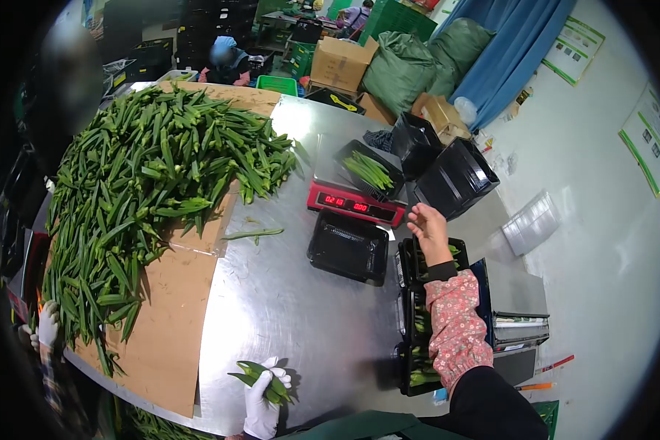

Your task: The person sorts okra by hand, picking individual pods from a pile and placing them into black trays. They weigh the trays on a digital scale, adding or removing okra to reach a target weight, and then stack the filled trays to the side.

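Observation:
My left hand [262, 403], in a white glove, is closed around several okra pods [251, 372] at the table's near edge. My bare right hand [430, 229], below a pink floral sleeve, hovers by the right end of the red digital scale [353, 208]. Its fingers are loosely bent and apart, with nothing visible in them. On the scale rests a black tray with okra [368, 170]; the lit display appears to read 0.213 and 0.00. A black tray [347, 248] without okra lies in front of the scale. Under my right forearm are stacked black trays holding okra [421, 323].
A large okra heap [147, 154] covers the left side, partly on cardboard [170, 308]. Another person's gloved hand [49, 323] is at the left edge. Stacked black trays [456, 177] stand beyond the scale. Green sacks [400, 73] and a cardboard box [341, 62] sit behind.

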A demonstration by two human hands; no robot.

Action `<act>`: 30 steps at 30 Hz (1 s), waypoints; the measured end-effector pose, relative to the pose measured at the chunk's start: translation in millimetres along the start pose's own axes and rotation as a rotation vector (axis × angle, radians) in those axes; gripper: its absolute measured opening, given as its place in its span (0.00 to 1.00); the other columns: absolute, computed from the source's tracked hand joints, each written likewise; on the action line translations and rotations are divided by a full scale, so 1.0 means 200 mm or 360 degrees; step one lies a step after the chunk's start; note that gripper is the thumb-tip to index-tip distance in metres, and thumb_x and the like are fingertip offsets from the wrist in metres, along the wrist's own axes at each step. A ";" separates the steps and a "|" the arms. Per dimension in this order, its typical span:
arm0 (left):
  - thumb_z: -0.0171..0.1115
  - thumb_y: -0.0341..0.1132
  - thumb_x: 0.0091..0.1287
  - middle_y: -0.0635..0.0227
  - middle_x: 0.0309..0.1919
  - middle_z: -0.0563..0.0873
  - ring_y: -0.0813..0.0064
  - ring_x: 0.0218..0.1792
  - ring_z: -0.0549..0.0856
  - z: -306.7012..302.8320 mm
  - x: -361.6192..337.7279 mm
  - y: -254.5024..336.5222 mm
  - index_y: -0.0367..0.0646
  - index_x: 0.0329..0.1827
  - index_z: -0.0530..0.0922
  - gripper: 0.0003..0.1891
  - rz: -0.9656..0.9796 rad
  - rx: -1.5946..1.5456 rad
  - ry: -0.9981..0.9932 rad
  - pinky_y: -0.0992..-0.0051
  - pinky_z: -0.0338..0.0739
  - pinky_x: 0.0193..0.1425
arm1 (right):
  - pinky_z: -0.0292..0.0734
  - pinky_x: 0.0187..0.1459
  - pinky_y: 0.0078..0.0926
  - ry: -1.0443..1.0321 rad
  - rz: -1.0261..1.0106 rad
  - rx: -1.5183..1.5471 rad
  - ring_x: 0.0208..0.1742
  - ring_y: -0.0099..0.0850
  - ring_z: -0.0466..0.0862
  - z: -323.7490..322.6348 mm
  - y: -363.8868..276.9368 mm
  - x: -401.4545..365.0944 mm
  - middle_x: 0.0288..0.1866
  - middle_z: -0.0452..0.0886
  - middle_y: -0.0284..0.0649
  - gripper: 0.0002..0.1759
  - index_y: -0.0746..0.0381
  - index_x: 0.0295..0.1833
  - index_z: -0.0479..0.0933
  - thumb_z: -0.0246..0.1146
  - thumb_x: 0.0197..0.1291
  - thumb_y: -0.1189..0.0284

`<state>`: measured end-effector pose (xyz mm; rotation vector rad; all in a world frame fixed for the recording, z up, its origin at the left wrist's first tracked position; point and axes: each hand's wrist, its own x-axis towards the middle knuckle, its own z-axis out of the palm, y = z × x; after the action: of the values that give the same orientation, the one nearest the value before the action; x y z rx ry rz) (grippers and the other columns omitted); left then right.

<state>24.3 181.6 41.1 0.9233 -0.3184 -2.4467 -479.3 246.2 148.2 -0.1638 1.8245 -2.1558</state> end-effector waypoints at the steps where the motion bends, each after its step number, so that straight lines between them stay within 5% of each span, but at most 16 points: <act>1: 0.55 0.29 0.73 0.58 0.38 0.85 0.65 0.40 0.86 0.00 0.01 0.00 0.29 0.63 0.72 0.18 -0.0024 0.0018 -0.0029 0.68 0.84 0.46 | 0.82 0.38 0.31 0.0012 -0.0020 0.0006 0.39 0.27 0.84 -0.03 -0.02 0.02 0.43 0.83 0.35 0.11 0.59 0.52 0.77 0.63 0.67 0.69; 5: 0.56 0.28 0.72 0.56 0.39 0.84 0.64 0.40 0.85 0.03 0.03 0.00 0.30 0.63 0.72 0.18 -0.0072 -0.0019 -0.0094 0.67 0.83 0.46 | 0.82 0.37 0.33 0.0084 -0.0012 -0.0023 0.38 0.27 0.84 -0.07 -0.06 0.12 0.40 0.83 0.34 0.09 0.57 0.50 0.77 0.64 0.66 0.69; 8: 0.55 0.34 0.74 0.64 0.38 0.81 0.72 0.39 0.79 -0.01 0.05 0.01 0.26 0.67 0.66 0.24 -0.0260 0.0155 -0.0286 0.73 0.76 0.51 | 0.81 0.38 0.35 0.0108 0.0103 -0.0109 0.37 0.28 0.82 0.00 -0.07 0.20 0.39 0.80 0.32 0.09 0.56 0.47 0.76 0.65 0.65 0.67; 14: 0.58 0.33 0.73 0.66 0.35 0.81 0.73 0.38 0.80 0.03 0.05 0.07 0.29 0.62 0.71 0.20 -0.0252 0.0137 -0.0214 0.75 0.76 0.48 | 0.79 0.39 0.41 0.0349 0.0181 -0.0344 0.42 0.33 0.80 0.25 0.03 0.37 0.37 0.76 0.34 0.12 0.55 0.47 0.74 0.67 0.62 0.65; 15: 0.58 0.33 0.73 0.67 0.34 0.81 0.74 0.37 0.80 0.01 0.05 0.06 0.31 0.59 0.73 0.18 -0.0236 0.0069 -0.0064 0.75 0.76 0.47 | 0.78 0.43 0.41 0.0394 0.0142 -0.0424 0.47 0.36 0.80 0.30 0.03 0.38 0.43 0.79 0.38 0.17 0.59 0.53 0.75 0.68 0.60 0.68; 18: 0.59 0.32 0.72 0.67 0.33 0.81 0.74 0.34 0.79 -0.02 0.05 0.03 0.35 0.53 0.76 0.12 -0.0286 -0.0363 0.0153 0.75 0.76 0.44 | 0.77 0.49 0.36 0.0688 -0.0714 -0.0952 0.50 0.37 0.82 0.33 0.21 0.59 0.49 0.83 0.41 0.21 0.63 0.57 0.77 0.68 0.58 0.70; 20: 0.58 0.32 0.72 0.67 0.32 0.81 0.75 0.33 0.79 0.04 0.03 0.06 0.37 0.49 0.77 0.09 -0.0468 -0.0949 -0.0012 0.75 0.76 0.41 | 0.76 0.53 0.33 0.0591 -0.0785 -0.1090 0.50 0.37 0.84 0.35 0.17 0.57 0.47 0.86 0.44 0.15 0.63 0.49 0.83 0.67 0.57 0.70; 21: 0.58 0.32 0.72 0.67 0.31 0.81 0.76 0.32 0.78 0.09 0.02 0.09 0.36 0.52 0.76 0.10 -0.0140 0.0172 -0.0057 0.76 0.76 0.40 | 0.76 0.53 0.37 0.0514 -0.0799 -0.1038 0.50 0.39 0.84 0.36 0.16 0.57 0.46 0.86 0.44 0.13 0.61 0.46 0.84 0.67 0.56 0.68; 22: 0.58 0.32 0.72 0.67 0.31 0.81 0.76 0.32 0.78 0.14 0.01 0.10 0.35 0.52 0.76 0.11 -0.0136 0.0176 -0.0013 0.77 0.76 0.40 | 0.75 0.53 0.40 0.0438 -0.0811 -0.0984 0.49 0.41 0.84 0.38 0.14 0.56 0.44 0.87 0.44 0.11 0.59 0.43 0.85 0.67 0.56 0.67; 23: 0.57 0.31 0.72 0.67 0.32 0.81 0.77 0.32 0.78 0.18 0.01 0.10 0.35 0.53 0.75 0.11 -0.0131 0.0180 0.0032 0.77 0.75 0.39 | 0.76 0.51 0.30 0.0534 -0.0821 -0.1092 0.45 0.33 0.86 0.42 0.12 0.55 0.39 0.88 0.42 0.10 0.63 0.41 0.86 0.67 0.56 0.71; 27: 0.55 0.32 0.74 0.65 0.35 0.80 0.78 0.34 0.78 0.19 0.07 0.04 0.32 0.58 0.72 0.15 -0.0210 0.0059 0.0104 0.80 0.75 0.40 | 0.73 0.57 0.48 0.0349 -0.0749 -0.1524 0.50 0.45 0.84 0.42 0.13 0.63 0.42 0.88 0.41 0.11 0.54 0.41 0.86 0.61 0.60 0.63; 30: 0.55 0.31 0.73 0.64 0.36 0.80 0.76 0.36 0.78 0.17 0.12 0.02 0.29 0.59 0.70 0.17 -0.0209 0.0074 0.0046 0.78 0.75 0.43 | 0.70 0.58 0.50 0.0804 -0.0974 -0.1773 0.55 0.45 0.80 0.48 0.13 0.61 0.45 0.85 0.41 0.11 0.55 0.40 0.86 0.61 0.59 0.62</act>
<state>-11.6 166.6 55.4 1.0279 -0.3147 -2.5519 -563.4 113.6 126.1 -0.4937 3.4535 -1.1994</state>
